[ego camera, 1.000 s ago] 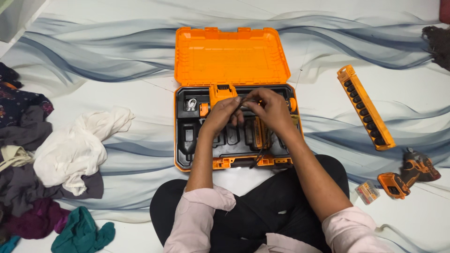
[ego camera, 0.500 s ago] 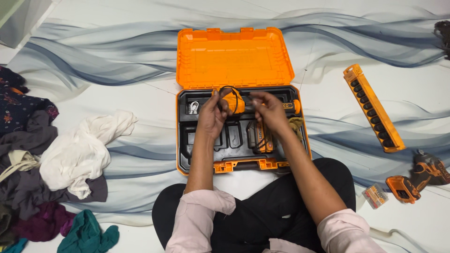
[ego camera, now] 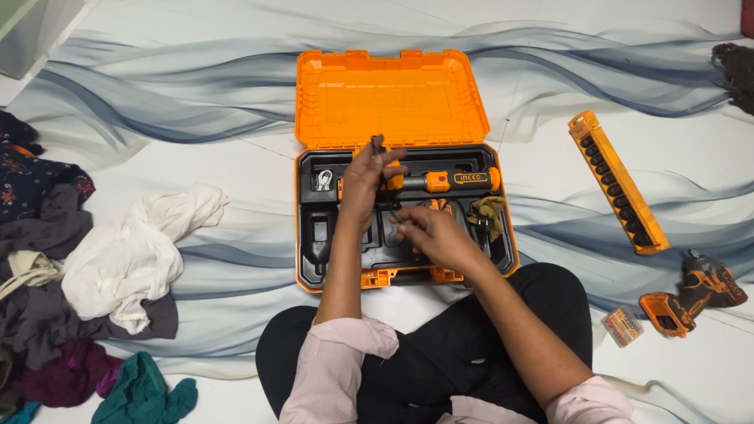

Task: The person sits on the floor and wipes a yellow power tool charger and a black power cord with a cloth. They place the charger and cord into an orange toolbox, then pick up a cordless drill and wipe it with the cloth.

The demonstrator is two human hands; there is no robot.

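An open orange tool case (ego camera: 393,98) lies in front of me, its black moulded tray (ego camera: 503,251) holding an orange and grey screwdriver-like tool (ego camera: 455,180). My left hand (ego camera: 366,182) is raised over the tray's upper left, gripping an orange charger with a black cord (ego camera: 379,146) looped above it. My right hand (ego camera: 428,233) is lower, over the tray's middle, fingers closed on the cord's lower end. A small white cable (ego camera: 323,180) sits in a top-left pocket.
An orange socket rail (ego camera: 617,182) lies to the right of the case. An orange and black impact driver (ego camera: 691,292) and a small bit box (ego camera: 622,325) are at the lower right. A heap of clothes (ego camera: 94,267) lies left. My crossed legs are below the case.
My right hand has dropped from beside the left hand to the tray's middle, drawing the cord down. The orange and grey tool in the tray's top row is now uncovered.
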